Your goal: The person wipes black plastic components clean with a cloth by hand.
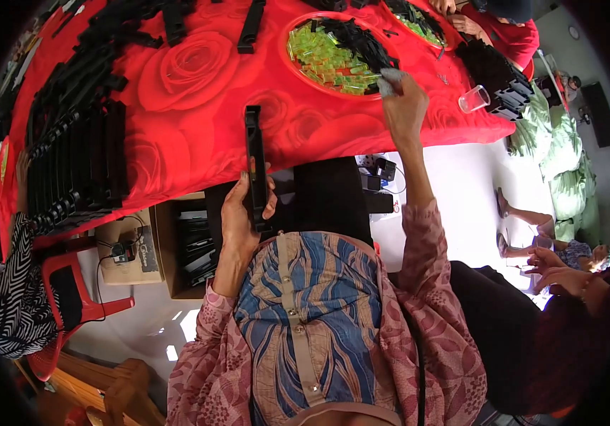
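My left hand (238, 204) is wrapped round the lower part of a long black plastic bar (254, 139), which looks like a spirit-level body. It stands lengthwise at the table's near edge, its far end over the red cloth. A small orange-yellow spot shows inside it. At the near right rim of a round red tray (295, 72), the fingers of my right hand (404, 106) are pinched together, with grey covering at the tips. What they hold, if anything, is hidden. Small yellow-green clear vials (322, 57) fill the tray's left side; small black parts (359, 44) heap at its right.
Stacked black bars (77, 163) cover the table's left. A clear cup (474, 99) and more black bars (500, 78) stand at the right. A co-worker in red (511, 32) is at the far right. Below are a cardboard box (170, 248) and a red chair (81, 305).
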Available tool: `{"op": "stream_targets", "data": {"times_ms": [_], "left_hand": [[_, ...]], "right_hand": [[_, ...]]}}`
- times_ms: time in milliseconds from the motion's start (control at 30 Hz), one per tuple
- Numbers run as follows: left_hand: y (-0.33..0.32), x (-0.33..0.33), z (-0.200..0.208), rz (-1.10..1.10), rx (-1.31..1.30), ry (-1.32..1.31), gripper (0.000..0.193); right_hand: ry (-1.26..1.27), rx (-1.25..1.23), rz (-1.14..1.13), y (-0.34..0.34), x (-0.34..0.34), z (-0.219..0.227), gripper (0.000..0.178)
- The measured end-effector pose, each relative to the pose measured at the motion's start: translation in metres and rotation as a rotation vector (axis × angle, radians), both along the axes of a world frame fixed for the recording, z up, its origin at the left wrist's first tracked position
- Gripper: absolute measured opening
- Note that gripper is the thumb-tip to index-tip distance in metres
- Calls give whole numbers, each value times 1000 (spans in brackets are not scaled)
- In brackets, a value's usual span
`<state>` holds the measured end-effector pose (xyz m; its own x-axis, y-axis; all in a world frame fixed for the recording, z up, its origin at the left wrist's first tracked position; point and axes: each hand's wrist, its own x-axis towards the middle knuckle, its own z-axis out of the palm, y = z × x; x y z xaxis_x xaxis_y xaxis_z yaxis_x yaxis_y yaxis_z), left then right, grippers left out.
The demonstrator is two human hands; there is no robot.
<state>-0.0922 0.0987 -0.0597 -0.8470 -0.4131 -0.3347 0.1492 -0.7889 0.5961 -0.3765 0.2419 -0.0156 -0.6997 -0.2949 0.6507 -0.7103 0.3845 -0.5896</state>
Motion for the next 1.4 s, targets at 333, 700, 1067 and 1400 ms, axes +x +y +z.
{"op": "stream_targets", "data": {"times_ms": [333, 700, 1067, 1400], "left_hand": [[1, 3, -4, -4, 9, -5, 44], [-1, 2, -6, 17, -5, -59, 48], [7, 8, 34, -137, -242, -163, 31], [-11, -29, 59, 181, -518, -64, 33]], "right_hand": [[469, 712, 126, -45, -35, 20, 23], [504, 846, 211, -50, -52, 27, 25], [-528, -342, 273, -40, -25, 19, 16], [-1063, -511, 731, -40, 121, 29, 15]]}}
